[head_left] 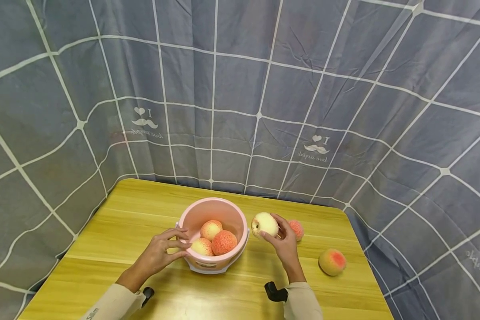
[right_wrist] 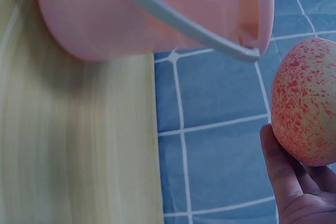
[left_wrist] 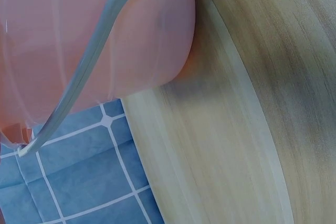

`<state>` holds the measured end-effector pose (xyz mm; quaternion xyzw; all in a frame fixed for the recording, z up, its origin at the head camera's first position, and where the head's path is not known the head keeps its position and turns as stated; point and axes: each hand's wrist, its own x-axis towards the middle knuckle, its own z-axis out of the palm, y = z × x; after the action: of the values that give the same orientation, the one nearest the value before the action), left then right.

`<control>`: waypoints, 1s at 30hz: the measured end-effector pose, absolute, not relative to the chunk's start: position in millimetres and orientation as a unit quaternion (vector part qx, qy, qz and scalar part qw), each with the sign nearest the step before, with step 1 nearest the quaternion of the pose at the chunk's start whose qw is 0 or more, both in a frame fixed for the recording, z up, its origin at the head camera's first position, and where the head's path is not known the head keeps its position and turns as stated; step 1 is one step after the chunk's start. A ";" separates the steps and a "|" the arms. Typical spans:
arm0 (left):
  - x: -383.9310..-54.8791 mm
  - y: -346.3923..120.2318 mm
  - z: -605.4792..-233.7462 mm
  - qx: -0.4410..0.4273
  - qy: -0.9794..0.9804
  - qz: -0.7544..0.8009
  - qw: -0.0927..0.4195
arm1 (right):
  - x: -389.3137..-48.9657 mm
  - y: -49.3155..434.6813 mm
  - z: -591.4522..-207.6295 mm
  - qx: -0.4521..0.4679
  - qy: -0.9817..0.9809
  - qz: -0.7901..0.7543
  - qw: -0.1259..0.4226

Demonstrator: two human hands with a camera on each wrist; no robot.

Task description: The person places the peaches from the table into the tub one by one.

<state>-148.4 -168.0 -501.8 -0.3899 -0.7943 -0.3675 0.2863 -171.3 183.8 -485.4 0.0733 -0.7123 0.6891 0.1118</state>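
A pink bucket [head_left: 242,213] stands on the table with several peaches inside, one of them a red-speckled peach [head_left: 224,242]. At the bucket's near-left side my left hand [head_left: 160,250] grips the rim, fingertips over the edge. My right hand [head_left: 285,243] holds a pale yellow peach [head_left: 265,224] beside the bucket's right side, its stem hollow turned left. In the right wrist view this peach [right_wrist: 307,103] shows red speckles, and the fingers [right_wrist: 281,169] support it from below. The left wrist view shows the bucket wall [left_wrist: 142,40] and its grey handle [left_wrist: 86,61], with the left hand mostly out of sight.
A reddish peach [head_left: 296,230] lies on the table behind my right hand, partly hidden by it. Farther right rests a yellow peach with a red blush [head_left: 332,262]. A grey checked curtain [head_left: 236,89] surrounds the back and sides of the wooden table [head_left: 144,209].
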 end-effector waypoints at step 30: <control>-146.8 -167.4 -499.7 -0.384 -0.799 -0.365 0.283 | -197.9 125.8 -439.2 0.142 -0.726 0.672 0.031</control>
<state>-146.8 -167.4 -499.7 -0.3843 -0.7995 -0.3646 0.2832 -197.9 125.8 -439.2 0.1418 -0.7257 0.6725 0.0312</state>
